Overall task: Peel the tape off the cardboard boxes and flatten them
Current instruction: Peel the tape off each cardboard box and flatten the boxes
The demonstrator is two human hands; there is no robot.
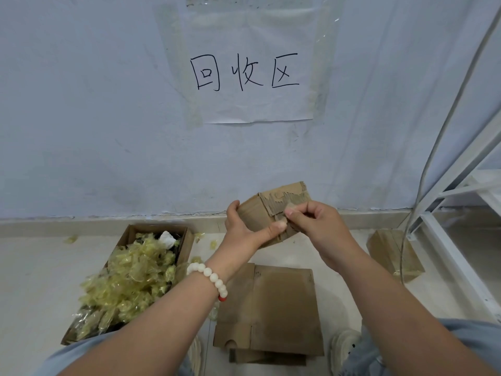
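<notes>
Brown corrugated cardboard box (267, 213) sat raised above the floor, the left hand (244, 226) curled around its side. The right hand (311, 223) pinched a clear tape strip (291, 206) on its torn face, above a flattened cardboard stack (273, 310).

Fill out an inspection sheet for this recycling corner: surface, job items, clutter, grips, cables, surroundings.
Surface: pale floor.
Job's things: small cardboard box held up, one face torn; flattened boxes stacked on the floor between the feet; taped box on the floor at right.
Clutter: open carton overflowing with peeled tape; tape scraps on the floor nearby.
Grips: left grip holds the small cardboard box; right grip pinches a tape strip on its torn face.
Cables: pale cable hangs beside the rack and crosses the taped box.
Surroundings: wall with a taped paper sign; white metal rack at right.
</notes>
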